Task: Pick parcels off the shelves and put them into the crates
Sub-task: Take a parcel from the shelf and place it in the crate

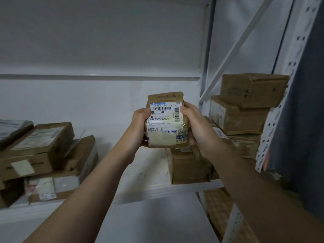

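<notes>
Far left on the shelf (145, 174), a dark bag (12, 130) lay at the edge, slumped against a leaning heap of boxes (43, 151), brown cardboard with pale labels, piled crooked one over another. Below them sat a flat white packet (52, 186), right at the shelf's front lip.

Into the middle came both bare arms, reaching up. The left hand (139, 127) was wrapped round the left edge of the parcel (166, 120), thumb over the front, fingers curled behind. The parcel itself stood upright, held clear above the shelf, a small brown box with a white barcode label facing the camera and some scrawl on its top flap. The right hand (194, 125) clamped the other edge, thumb pressed on the label's corner, palm cupping the side.

Behind that wrist sat a low box (189, 169) on the shelf. Further right rose a stack (245, 106) of brown cartons, the top one skewed. Beside it ran the white perforated upright (273, 120) of the rack.
</notes>
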